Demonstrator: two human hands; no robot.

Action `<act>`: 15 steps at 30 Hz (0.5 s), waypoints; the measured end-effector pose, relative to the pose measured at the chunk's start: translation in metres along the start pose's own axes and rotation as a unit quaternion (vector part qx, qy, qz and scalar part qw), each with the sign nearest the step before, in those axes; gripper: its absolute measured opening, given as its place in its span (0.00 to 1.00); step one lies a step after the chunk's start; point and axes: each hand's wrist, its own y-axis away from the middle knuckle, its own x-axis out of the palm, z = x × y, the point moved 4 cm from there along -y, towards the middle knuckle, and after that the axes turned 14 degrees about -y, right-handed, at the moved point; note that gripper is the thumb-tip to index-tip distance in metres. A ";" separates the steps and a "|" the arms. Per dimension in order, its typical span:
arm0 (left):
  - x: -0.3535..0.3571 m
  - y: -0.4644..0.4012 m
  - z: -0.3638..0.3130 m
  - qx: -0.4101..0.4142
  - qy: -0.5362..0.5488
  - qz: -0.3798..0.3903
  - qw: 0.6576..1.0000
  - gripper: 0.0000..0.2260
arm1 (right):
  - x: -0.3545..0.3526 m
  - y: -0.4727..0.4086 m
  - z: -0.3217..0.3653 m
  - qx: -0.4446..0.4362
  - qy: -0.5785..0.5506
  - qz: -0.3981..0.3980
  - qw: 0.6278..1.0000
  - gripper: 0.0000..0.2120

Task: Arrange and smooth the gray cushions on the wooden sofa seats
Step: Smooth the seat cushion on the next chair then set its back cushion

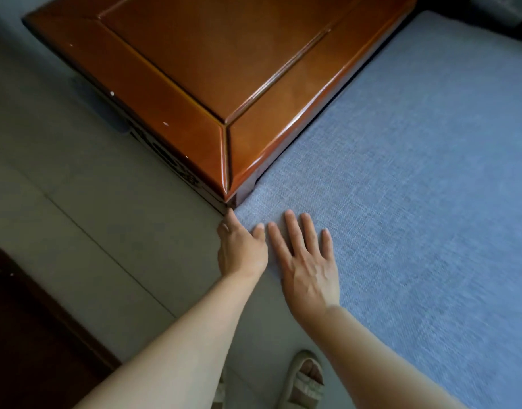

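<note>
Head view, looking down over both forearms. One gray cushion (401, 202) is seen lying flat on the sofa seat, its woven cover filling the right half of the frame, with its near left corner tucked against the corner of the polished wooden armrest (224, 69). The right hand (308, 261) is laid palm-down on the cushion just inside that corner, fingers straight and spread, holding nothing. The left hand (242, 249) is set at the cushion's front left edge, the thumb lying on top of the fabric and the index finger extended towards the base of the armrest; the remaining fingers are hidden over the edge, so it cannot be told whether the edge is pinched or merely pressed. A tiled floor (91, 216) is visible to the left, a dark piece of furniture (23, 335) at the lower left, and a sandalled foot (304, 379) at the bottom.

The step in hand is judged to be the seating of this corner against the armrest. It is best done with the flat palm kept as an anchor so that the cover is not dragged into creases while the edge is nudged inward. Pressure should be applied evenly and then swept outward from the corner, along the weave. The front edge should be checked for alignment with the seat frame, which is hidden beneath. Fingertips are best kept clear of the narrow gap beside the armrest.
</note>
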 end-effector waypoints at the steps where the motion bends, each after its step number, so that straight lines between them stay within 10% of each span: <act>1: 0.000 0.005 -0.001 0.004 -0.015 -0.008 1.000 0.30 | 0.000 0.001 -0.001 0.004 -0.005 0.009 1.000 0.38; 15: 0.039 0.097 -0.094 0.233 -0.293 0.065 0.925 0.26 | -0.100 0.074 -0.115 0.201 -0.112 0.021 0.973 0.31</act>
